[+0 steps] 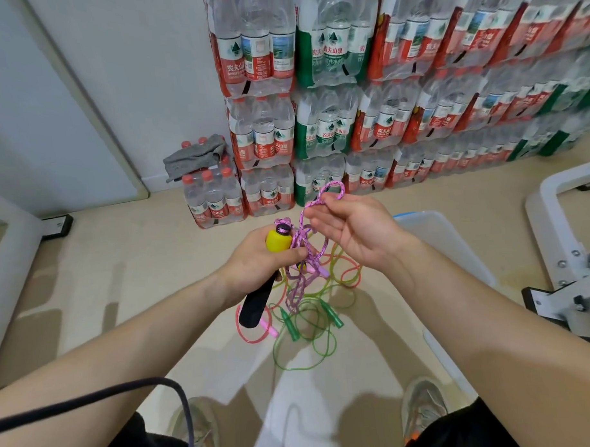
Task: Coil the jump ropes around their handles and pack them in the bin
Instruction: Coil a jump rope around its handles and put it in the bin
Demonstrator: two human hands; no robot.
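Two forearms stretched forward over the pale floor (87, 264), hands raised to about the same height, near each other but apart. Left hand (258, 259) with fingers and thumb curled tight round a handle (256, 303): yellow cap standing above the fist, black foam grip slanting down and out below it. Purple rope (300, 240) bunched in braided strands beside the cap, hanging in loose turns between the hands. Right hand (352, 236) with palm turned up and to the left, fingers only lightly bent, a small loop of that purple rope seemingly nipped at the fingertips (333, 205) and standing above them. Down on the floor beneath the hands, a tangle: green rope (292, 324) with two green handles, pink rope (270, 327) with a pink handle, overlapping. Bin (441, 238), clear plastic, just right of the tangle, partly hidden behind the right forearm. Stacked water-bottle packs (350, 121) along the far wall; grey cloth (197, 156) atop a low pack; black cable (125, 388) curving across the near left corner.
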